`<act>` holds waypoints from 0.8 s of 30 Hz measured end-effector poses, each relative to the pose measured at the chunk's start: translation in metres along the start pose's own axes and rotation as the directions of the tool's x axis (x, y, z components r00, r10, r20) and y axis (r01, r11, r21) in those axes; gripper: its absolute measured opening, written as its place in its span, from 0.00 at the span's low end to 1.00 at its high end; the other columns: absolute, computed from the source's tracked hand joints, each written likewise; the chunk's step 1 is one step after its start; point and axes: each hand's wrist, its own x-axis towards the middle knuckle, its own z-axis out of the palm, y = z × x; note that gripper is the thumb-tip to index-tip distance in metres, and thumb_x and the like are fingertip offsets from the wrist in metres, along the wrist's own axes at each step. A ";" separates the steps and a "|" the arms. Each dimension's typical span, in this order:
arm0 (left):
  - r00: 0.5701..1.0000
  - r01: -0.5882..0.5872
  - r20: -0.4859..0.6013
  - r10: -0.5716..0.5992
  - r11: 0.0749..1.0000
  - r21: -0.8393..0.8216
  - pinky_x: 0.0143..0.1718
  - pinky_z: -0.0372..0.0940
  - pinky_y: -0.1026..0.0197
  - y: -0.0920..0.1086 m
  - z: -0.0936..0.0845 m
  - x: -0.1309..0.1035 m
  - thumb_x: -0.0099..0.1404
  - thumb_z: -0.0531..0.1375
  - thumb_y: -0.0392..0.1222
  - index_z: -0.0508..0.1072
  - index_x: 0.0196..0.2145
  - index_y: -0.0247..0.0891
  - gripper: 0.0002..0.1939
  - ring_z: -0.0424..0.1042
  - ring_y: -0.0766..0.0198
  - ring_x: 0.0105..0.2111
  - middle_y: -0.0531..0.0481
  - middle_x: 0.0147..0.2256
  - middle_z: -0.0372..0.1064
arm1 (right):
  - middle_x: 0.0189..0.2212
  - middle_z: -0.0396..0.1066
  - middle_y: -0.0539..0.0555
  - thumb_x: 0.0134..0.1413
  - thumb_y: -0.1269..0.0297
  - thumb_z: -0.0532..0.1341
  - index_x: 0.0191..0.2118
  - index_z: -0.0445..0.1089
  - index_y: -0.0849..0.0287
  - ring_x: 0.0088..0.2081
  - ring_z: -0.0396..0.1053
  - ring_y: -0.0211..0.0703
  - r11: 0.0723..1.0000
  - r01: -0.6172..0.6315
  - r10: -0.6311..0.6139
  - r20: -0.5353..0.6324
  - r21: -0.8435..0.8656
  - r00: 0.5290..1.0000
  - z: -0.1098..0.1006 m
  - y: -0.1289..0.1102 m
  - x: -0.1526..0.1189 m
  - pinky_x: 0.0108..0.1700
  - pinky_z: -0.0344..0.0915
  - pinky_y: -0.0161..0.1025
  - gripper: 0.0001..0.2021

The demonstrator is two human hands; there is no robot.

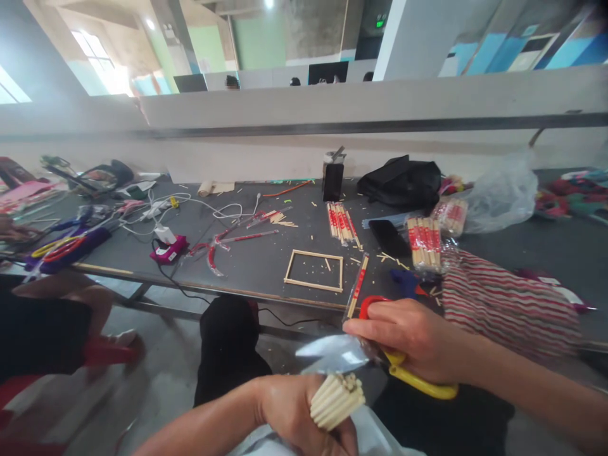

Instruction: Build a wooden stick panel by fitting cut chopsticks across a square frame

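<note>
In the lower middle, my left hand (294, 411) is wrapped round a bundle of thin pale wooden sticks (335, 402), their ends facing up. My right hand (408, 335) grips scissors (422, 383) with red and yellow handles. The blades point left, just above the bundle, and are slightly blurred. By my right fingertips is a wrapped chopstick packet (357, 288) with a red label; I cannot tell whether my fingers touch it. A rectangular frame of sticks (313, 287) lies on the table, left of that packet.
The dark table (266, 266) carries wrapped chopsticks (342, 223), a chopstick bundle (424, 244), a phone (388, 237), a black bag (401, 180), striped cloth (503, 304), a magenta box (170, 249) and white cables (228, 212). Another person's leg (61, 304) is at left.
</note>
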 end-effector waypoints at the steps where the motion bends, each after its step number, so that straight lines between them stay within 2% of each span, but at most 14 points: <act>1: 0.994 -0.002 -0.105 0.000 1.000 -0.021 0.16 0.56 0.70 0.003 0.000 -0.003 0.48 0.65 0.62 0.72 0.25 0.31 0.26 0.58 0.73 0.17 0.54 0.19 0.62 | 0.27 0.68 0.51 0.52 0.76 0.53 0.49 0.66 0.59 0.27 0.64 0.37 0.997 -0.070 0.072 -0.051 0.040 0.996 0.003 0.001 -0.001 0.29 0.58 0.32 0.18; 2: 0.973 -0.020 -0.231 0.013 0.999 -0.026 0.17 0.56 0.70 0.007 -0.001 -0.006 0.51 0.64 0.61 0.73 0.26 0.31 0.25 0.59 0.73 0.18 0.53 0.19 0.62 | 0.28 0.69 0.51 0.54 0.74 0.53 0.50 0.66 0.58 0.27 0.65 0.36 0.985 -0.153 0.162 -0.107 0.084 0.981 0.006 0.002 -0.003 0.30 0.59 0.31 0.17; 3: 0.928 -0.045 -0.370 0.039 0.999 -0.007 0.19 0.57 0.70 0.011 -0.004 -0.009 0.53 0.63 0.60 0.73 0.26 0.31 0.24 0.59 0.73 0.19 0.52 0.20 0.63 | 0.29 0.70 0.51 0.56 0.72 0.53 0.50 0.66 0.58 0.27 0.66 0.35 0.962 -0.243 0.262 -0.158 0.127 0.952 0.009 0.004 -0.005 0.30 0.61 0.31 0.16; 4: 0.853 -0.059 -0.517 0.067 0.998 0.032 0.21 0.57 0.69 0.015 -0.009 -0.012 0.54 0.63 0.59 0.73 0.27 0.31 0.23 0.60 0.72 0.20 0.52 0.21 0.64 | 0.29 0.71 0.51 0.57 0.70 0.54 0.49 0.67 0.58 0.26 0.66 0.35 0.928 -0.334 0.363 -0.200 0.165 0.910 0.012 0.007 -0.008 0.30 0.62 0.30 0.14; 5: 0.749 -0.047 -0.657 0.089 0.996 0.082 0.22 0.58 0.69 0.018 -0.017 -0.015 0.55 0.62 0.58 0.72 0.26 0.31 0.22 0.61 0.72 0.21 0.52 0.22 0.65 | 0.29 0.72 0.50 0.58 0.67 0.55 0.48 0.67 0.57 0.26 0.67 0.35 0.886 -0.420 0.459 -0.242 0.195 0.855 0.016 0.010 -0.011 0.29 0.63 0.30 0.13; 6: 0.625 -0.005 -0.773 0.113 0.990 0.141 0.24 0.58 0.68 0.020 -0.029 -0.019 0.56 0.61 0.57 0.72 0.26 0.32 0.22 0.62 0.71 0.23 0.51 0.22 0.65 | 0.28 0.72 0.50 0.57 0.65 0.57 0.47 0.68 0.57 0.25 0.67 0.35 0.839 -0.498 0.543 -0.279 0.220 0.792 0.019 0.014 -0.015 0.29 0.64 0.31 0.13; 8: 0.367 0.187 -0.924 0.108 0.964 0.187 0.22 0.55 0.67 0.023 -0.060 -0.030 0.58 0.57 0.58 0.70 0.27 0.34 0.21 0.59 0.70 0.20 0.55 0.19 0.62 | 0.26 0.72 0.49 0.54 0.62 0.60 0.46 0.70 0.55 0.25 0.68 0.37 0.741 -0.607 0.671 -0.342 0.285 0.658 0.027 0.021 -0.023 0.29 0.65 0.32 0.13; 9: 0.273 0.316 -0.951 0.142 0.921 0.228 0.23 0.55 0.67 0.024 -0.078 -0.037 0.58 0.58 0.57 0.70 0.27 0.34 0.20 0.60 0.70 0.21 0.55 0.20 0.62 | 0.25 0.71 0.49 0.53 0.60 0.61 0.45 0.71 0.55 0.25 0.68 0.37 0.688 -0.640 0.725 -0.368 0.342 0.583 0.032 0.024 -0.026 0.29 0.65 0.33 0.13; 11: 0.120 0.605 -0.972 0.202 0.761 0.233 0.25 0.55 0.65 0.025 -0.116 -0.052 0.59 0.57 0.55 0.71 0.29 0.36 0.18 0.64 0.66 0.23 0.53 0.21 0.65 | 0.21 0.67 0.47 0.50 0.57 0.63 0.44 0.71 0.54 0.21 0.64 0.36 0.555 -0.627 0.832 -0.353 0.546 0.429 0.042 0.029 -0.032 0.23 0.63 0.33 0.15; 13: 0.005 0.839 -0.982 0.191 0.533 0.108 0.27 0.58 0.62 0.026 -0.150 -0.062 0.61 0.53 0.54 0.72 0.33 0.36 0.17 0.70 0.58 0.29 0.47 0.27 0.70 | 0.16 0.61 0.44 0.50 0.54 0.63 0.46 0.69 0.55 0.16 0.57 0.34 0.341 -0.485 0.923 -0.190 0.805 0.335 0.054 0.032 -0.035 0.17 0.57 0.32 0.18; 14: -0.032 0.897 -0.982 0.189 0.438 0.055 0.29 0.60 0.61 0.026 -0.164 -0.065 0.63 0.52 0.54 0.72 0.35 0.36 0.18 0.72 0.55 0.32 0.44 0.31 0.72 | 0.15 0.58 0.42 0.49 0.53 0.64 0.47 0.68 0.55 0.14 0.55 0.33 0.215 -0.381 0.944 -0.091 0.899 0.317 0.060 0.034 -0.036 0.15 0.54 0.31 0.20; 16: -0.043 0.954 -0.977 0.207 0.298 0.021 0.33 0.63 0.59 0.026 -0.185 -0.065 0.64 0.50 0.55 0.71 0.39 0.36 0.20 0.73 0.52 0.38 0.40 0.37 0.73 | 0.17 0.58 0.42 0.47 0.54 0.66 0.48 0.66 0.56 0.15 0.54 0.32 0.036 -0.194 0.949 0.028 0.980 0.315 0.070 0.041 -0.035 0.15 0.53 0.30 0.23; 19: -0.038 0.974 -0.968 0.250 0.225 0.020 0.37 0.64 0.58 0.021 -0.200 -0.057 0.65 0.49 0.57 0.70 0.43 0.36 0.23 0.72 0.52 0.41 0.39 0.42 0.72 | 0.18 0.59 0.42 0.43 0.58 0.69 0.46 0.66 0.56 0.17 0.55 0.31 -0.002 -0.038 0.958 0.013 0.999 0.286 0.079 0.057 -0.030 0.15 0.53 0.28 0.23; 24: -0.072 0.989 -0.931 0.359 0.148 -0.019 0.38 0.65 0.55 0.012 -0.202 -0.041 0.64 0.49 0.60 0.69 0.44 0.34 0.26 0.68 0.48 0.45 0.37 0.42 0.69 | 0.18 0.58 0.42 0.41 0.61 0.69 0.44 0.67 0.54 0.17 0.54 0.29 -0.072 0.170 0.960 0.022 0.983 0.280 0.082 0.087 -0.019 0.16 0.52 0.26 0.21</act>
